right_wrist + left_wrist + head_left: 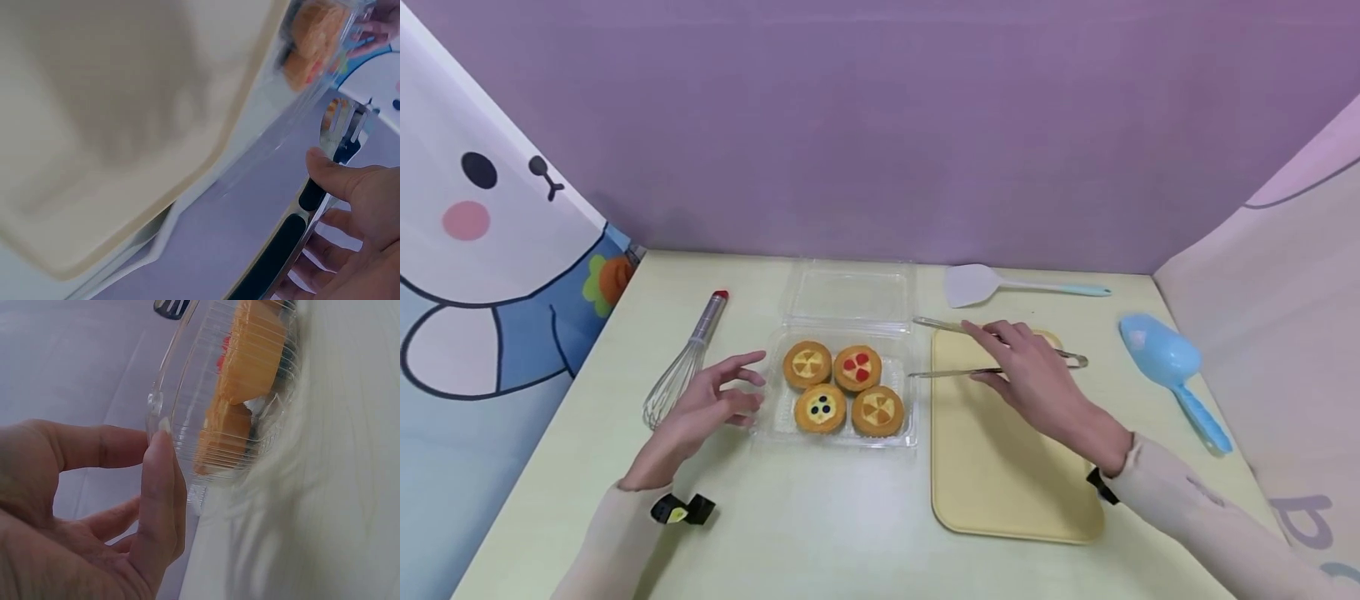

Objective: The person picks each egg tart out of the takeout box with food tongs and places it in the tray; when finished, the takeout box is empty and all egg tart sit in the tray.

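My right hand grips a pair of metal tongs above the yellow tray's upper part. The tongs' arms are spread, their tips pointing left at the clear plastic box. In the right wrist view their slotted end and dark handle inlays show. My left hand is at the box's left side, fingers spread and loosely bent, fingertips right at the rim. Inside the open clear box sit several small tarts: one with red fruit, one with blueberries, and two with wheel-patterned tops.
The yellow tray lies right of the box, whose lid is folded back. A whisk lies at the left, a white spatula at the back, and a blue scoop at the right. A purple wall rises behind.
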Motion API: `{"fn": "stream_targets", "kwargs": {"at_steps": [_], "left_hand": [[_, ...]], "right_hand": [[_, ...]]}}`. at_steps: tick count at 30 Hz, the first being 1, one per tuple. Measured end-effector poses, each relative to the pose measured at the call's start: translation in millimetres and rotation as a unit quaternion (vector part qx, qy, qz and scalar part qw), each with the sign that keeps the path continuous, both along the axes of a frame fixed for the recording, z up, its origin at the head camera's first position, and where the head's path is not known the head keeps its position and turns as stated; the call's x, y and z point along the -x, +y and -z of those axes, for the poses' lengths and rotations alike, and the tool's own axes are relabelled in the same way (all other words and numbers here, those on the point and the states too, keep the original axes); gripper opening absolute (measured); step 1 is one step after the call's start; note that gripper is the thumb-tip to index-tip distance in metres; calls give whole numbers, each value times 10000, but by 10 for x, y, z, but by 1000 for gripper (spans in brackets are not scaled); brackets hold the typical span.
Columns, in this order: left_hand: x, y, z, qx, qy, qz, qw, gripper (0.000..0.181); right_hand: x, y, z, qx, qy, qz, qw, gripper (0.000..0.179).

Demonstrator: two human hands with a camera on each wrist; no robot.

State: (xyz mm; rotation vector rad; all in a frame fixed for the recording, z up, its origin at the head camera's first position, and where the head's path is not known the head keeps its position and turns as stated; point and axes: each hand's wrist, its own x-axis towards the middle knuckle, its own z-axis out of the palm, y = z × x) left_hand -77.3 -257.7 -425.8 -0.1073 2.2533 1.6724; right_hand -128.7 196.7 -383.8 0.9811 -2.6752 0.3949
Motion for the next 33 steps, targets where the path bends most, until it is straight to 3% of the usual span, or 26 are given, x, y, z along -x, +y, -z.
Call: {"fn": "stream_targets", "kwargs": {"at_steps": [7, 14, 25, 33], "left_hand": [[13, -1, -2, -21, 26, 12, 10000, 72], [15, -1, 6, 8, -77, -25, 10000, 73], [10, 0, 11, -54, -83, -79, 9999, 75], [4, 4, 9, -39, -80, -89, 9999, 74]], "right_hand": [[81, -366, -48, -501, 92, -498, 9975, 69], [143, -750, -89, -1062, 144, -1173, 9873, 63], [292, -1203, -255, -2121, 355, -2155, 9525, 72], [422, -1448, -294, -2564, 439, -2590, 9302, 58]]}}
